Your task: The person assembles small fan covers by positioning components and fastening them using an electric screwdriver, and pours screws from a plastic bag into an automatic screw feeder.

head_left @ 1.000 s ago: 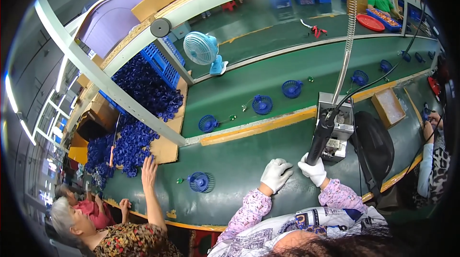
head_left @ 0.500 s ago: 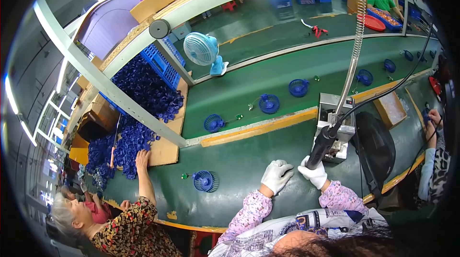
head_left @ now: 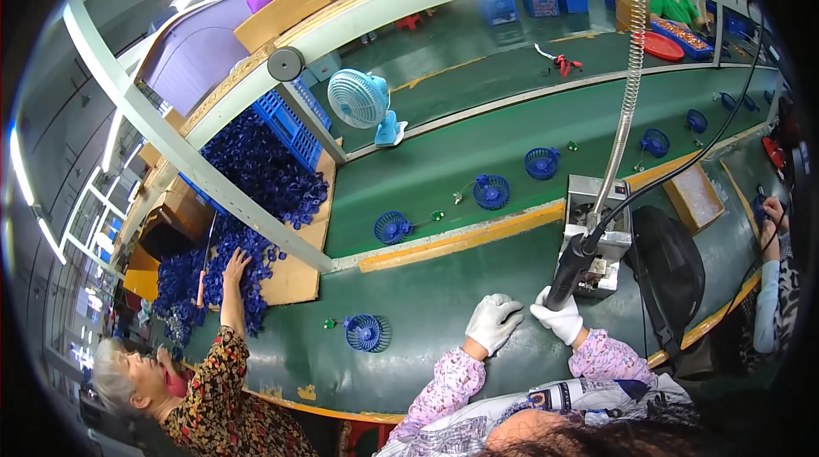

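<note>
My right hand [head_left: 559,319], in a white glove, is closed around the lower end of a black electric screwdriver [head_left: 573,268]. The screwdriver hangs tilted from a coiled metal spring [head_left: 633,56], beside a silver metal fixture [head_left: 589,193] on the bench. My left hand [head_left: 493,325], also gloved, rests on the green bench top [head_left: 426,286] with its fingers loosely bent and slightly apart, no object visible in it. Left of it lies a round blue plastic cage [head_left: 363,332] with a small green circuit board [head_left: 330,323] wired to it.
Several blue cages [head_left: 542,163] with small boards lie along the green conveyor belt [head_left: 444,133] beyond the bench. A light blue fan [head_left: 363,99] stands at its far edge. At left, a co-worker's hand [head_left: 236,266] touches a pile of blue parts [head_left: 256,159]. A black bag [head_left: 670,265] and an open box [head_left: 695,197] lie right.
The blue cages on the belt have shifted slightly right. The co-worker's hand at left has moved farther onto the pile of blue parts. My hands have stayed nearly still.
</note>
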`<state>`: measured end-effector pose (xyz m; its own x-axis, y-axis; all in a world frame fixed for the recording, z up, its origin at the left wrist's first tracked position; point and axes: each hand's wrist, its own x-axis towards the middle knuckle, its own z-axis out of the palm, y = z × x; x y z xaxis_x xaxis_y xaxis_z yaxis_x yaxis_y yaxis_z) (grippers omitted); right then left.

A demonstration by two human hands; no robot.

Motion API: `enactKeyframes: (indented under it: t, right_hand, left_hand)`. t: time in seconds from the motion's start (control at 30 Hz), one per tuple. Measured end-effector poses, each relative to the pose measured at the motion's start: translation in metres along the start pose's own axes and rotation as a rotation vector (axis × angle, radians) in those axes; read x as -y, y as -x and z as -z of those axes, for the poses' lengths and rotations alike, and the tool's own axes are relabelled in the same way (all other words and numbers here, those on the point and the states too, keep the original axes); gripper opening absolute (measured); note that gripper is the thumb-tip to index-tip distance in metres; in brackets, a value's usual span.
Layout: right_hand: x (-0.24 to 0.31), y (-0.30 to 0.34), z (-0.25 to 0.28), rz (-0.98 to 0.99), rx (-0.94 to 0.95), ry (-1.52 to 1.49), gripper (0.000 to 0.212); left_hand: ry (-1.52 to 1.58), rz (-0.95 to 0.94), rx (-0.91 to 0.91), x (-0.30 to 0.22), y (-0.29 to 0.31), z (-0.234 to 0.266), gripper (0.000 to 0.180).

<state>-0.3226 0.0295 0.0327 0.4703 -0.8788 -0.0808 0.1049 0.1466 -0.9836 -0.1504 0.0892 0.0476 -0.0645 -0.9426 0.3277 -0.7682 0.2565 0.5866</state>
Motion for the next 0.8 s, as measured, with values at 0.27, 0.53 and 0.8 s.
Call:
enactKeyframes:
  t: [0.27, 0.53, 0.8]
  right_hand:
    - [0.000, -0.001, -0.008, 0.056, 0.022, 0.046, 0.019]
    - [0.003, 0.002, -0.001, 0.067, 0.071, 0.046, 0.020]
    - [-0.009, -0.004, -0.006, 0.115, 0.098, 0.038, 0.023]
  left_hand:
    - [-0.029, -0.019, -0.026, 0.001, 0.004, 0.005, 0.017]
    - [-0.004, 0.019, 0.012, 0.000, 0.001, 0.001, 0.018]
    - [-0.013, -0.018, -0.043, 0.002, 0.002, 0.002, 0.017]
